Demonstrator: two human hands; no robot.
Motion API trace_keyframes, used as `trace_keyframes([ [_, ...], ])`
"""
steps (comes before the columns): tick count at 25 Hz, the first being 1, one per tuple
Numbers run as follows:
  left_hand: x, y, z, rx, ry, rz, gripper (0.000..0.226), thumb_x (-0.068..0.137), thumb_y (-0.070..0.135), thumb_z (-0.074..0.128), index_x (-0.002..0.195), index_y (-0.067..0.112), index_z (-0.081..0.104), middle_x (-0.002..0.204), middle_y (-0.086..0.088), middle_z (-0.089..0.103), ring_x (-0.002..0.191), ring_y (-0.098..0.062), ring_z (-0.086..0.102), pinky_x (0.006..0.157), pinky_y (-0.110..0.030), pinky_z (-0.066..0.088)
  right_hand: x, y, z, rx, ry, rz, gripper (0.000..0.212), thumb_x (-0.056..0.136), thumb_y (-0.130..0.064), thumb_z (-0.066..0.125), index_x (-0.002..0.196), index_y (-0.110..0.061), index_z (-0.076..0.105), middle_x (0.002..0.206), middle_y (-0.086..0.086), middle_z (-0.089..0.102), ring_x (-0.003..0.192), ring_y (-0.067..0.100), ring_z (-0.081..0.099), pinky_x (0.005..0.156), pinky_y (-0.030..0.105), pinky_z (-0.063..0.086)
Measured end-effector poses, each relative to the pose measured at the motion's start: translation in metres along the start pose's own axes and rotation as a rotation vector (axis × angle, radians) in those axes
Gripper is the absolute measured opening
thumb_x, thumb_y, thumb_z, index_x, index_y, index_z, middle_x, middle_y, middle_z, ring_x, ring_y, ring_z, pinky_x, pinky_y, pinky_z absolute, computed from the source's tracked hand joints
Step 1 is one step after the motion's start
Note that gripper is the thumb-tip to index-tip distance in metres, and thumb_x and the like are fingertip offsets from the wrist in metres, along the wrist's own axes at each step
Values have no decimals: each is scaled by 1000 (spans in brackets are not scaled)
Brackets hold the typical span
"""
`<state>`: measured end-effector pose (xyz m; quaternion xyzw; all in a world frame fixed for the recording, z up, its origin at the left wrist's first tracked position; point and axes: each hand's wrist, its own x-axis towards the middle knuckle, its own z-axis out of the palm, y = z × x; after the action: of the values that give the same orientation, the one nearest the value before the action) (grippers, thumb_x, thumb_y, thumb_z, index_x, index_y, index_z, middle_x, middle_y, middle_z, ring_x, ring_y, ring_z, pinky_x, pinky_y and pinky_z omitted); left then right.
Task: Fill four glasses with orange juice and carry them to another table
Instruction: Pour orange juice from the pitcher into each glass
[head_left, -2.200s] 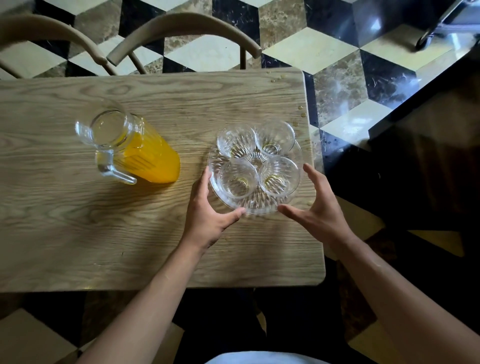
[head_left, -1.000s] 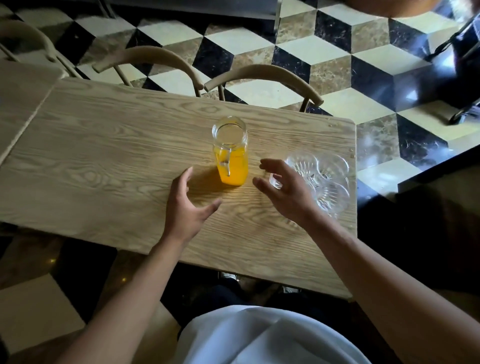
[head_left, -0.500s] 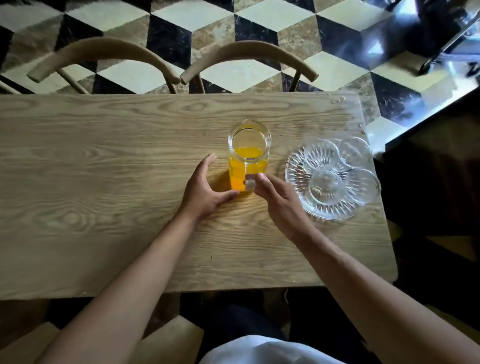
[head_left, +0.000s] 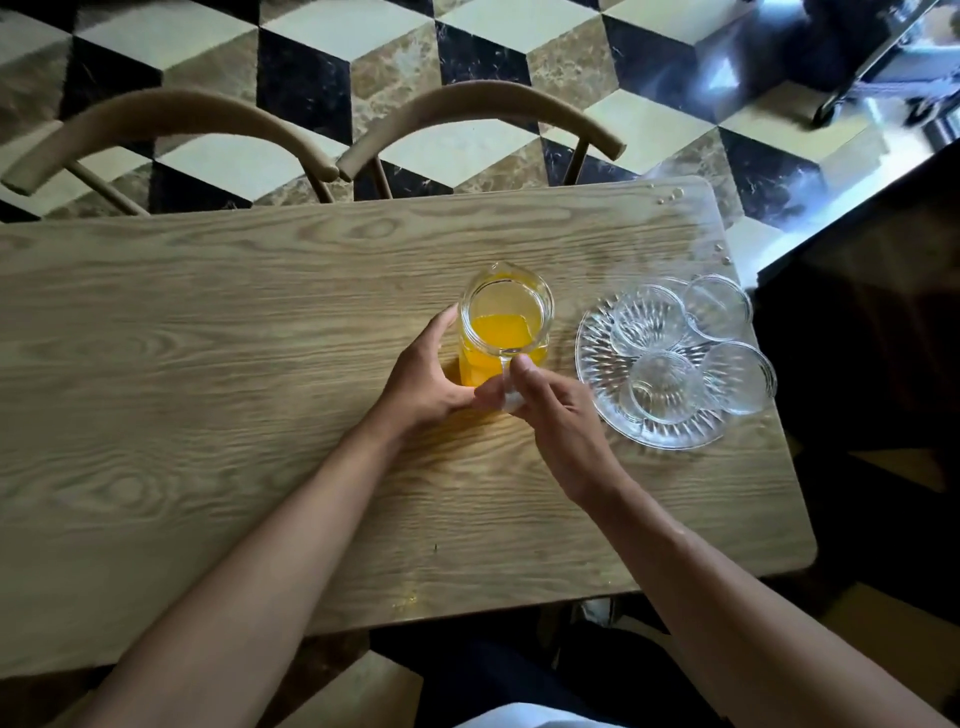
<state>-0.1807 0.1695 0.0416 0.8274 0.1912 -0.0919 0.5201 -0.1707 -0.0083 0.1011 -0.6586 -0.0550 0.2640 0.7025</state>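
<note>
A glass pitcher (head_left: 506, 322) half full of orange juice stands upright in the middle of the wooden table (head_left: 208, 364). My left hand (head_left: 423, 376) cups its left side. My right hand (head_left: 558, 415) closes its fingers on the pitcher's clear handle at the near side. To the right, several empty clear glasses (head_left: 660, 392) stand together on a cut-glass plate (head_left: 597, 353) by the table's right edge.
Two curved wooden chair backs (head_left: 478, 109) stand along the table's far side. The floor is a black, cream and brown cube-pattern tile. A dark surface (head_left: 883, 312) lies just right of the table. Small juice drops mark the table's near edge (head_left: 405, 603).
Both hands left the plate of glasses and went to the pitcher. The left hand now touches its side and the right hand has taken the handle.
</note>
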Motion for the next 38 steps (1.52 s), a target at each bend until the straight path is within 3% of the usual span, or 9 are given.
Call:
trace_keyframes([
  [5, 3, 4, -3, -19, -80, 54, 106, 56, 41, 97, 148, 31, 46, 132, 12, 64, 121, -9, 63, 101, -16, 49, -6, 0, 10, 93, 74, -10, 47, 96, -51, 51, 70, -20, 75, 78, 7, 72, 87, 26, 65, 99, 59, 45],
  [9, -1, 11, -6, -67, -64, 86, 100, 44, 48, 90, 135, 43, 50, 126, 6, 68, 116, -15, 69, 103, -38, 57, -9, -6, 17, 122, 127, 4, 52, 96, -49, 50, 64, -13, 67, 72, 5, 64, 82, 21, 59, 93, 46, 42],
  [14, -21, 12, 1, -89, 25, 67, 94, 46, 51, 89, 132, 38, 54, 121, 17, 66, 116, -8, 66, 101, -37, 58, -15, -14, 13, 128, 121, 45, 54, 97, -50, 49, 62, -12, 66, 68, 5, 62, 77, 18, 60, 89, 39, 42],
  [21, -66, 34, 25, -180, 216, 37, 82, 54, 54, 85, 127, 28, 58, 111, 17, 70, 98, 15, 64, 83, -4, 45, -38, -31, -6, 93, 6, -14, 46, 98, -37, 48, 71, -5, 66, 72, 23, 55, 75, 25, 49, 79, 37, 38],
  [24, -86, 45, 40, -230, 276, 38, 79, 58, 35, 96, 127, 24, 59, 111, 8, 73, 96, 11, 67, 82, -7, 48, -56, -44, -18, 48, -22, -62, 49, 102, -28, 45, 69, 5, 58, 70, 17, 52, 71, 19, 48, 72, 23, 40],
  [26, -99, 51, 54, -248, 322, 33, 79, 60, 25, 100, 127, 23, 58, 113, 6, 74, 99, 7, 69, 83, -11, 51, -66, -49, -26, 49, -28, -68, 52, 101, -27, 44, 67, 11, 52, 70, 16, 50, 70, 19, 46, 69, 22, 39],
  [30, -131, 71, 92, -311, 417, 9, 79, 54, 32, 97, 122, 24, 60, 110, 1, 76, 98, -12, 74, 83, -26, 58, -93, -64, -52, 71, -16, -86, 44, 98, -26, 48, 63, 0, 50, 61, 10, 44, 60, 15, 41, 61, 24, 36],
  [35, -169, 103, 145, -366, 458, -24, 81, 54, 29, 94, 127, 24, 60, 110, 4, 76, 93, -3, 74, 76, -15, 55, -133, -74, -92, 127, -2, -104, 39, 94, -24, 50, 65, 3, 50, 60, 10, 33, 50, 6, 35, 50, 17, 32],
  [38, -183, 117, 179, -363, 465, -36, 80, 54, 30, 95, 127, 25, 61, 110, 4, 77, 95, -8, 75, 80, -24, 59, -156, -76, -122, 159, 20, -115, 43, 93, -23, 52, 62, 6, 43, 62, 8, 29, 50, 7, 32, 49, 19, 29],
])
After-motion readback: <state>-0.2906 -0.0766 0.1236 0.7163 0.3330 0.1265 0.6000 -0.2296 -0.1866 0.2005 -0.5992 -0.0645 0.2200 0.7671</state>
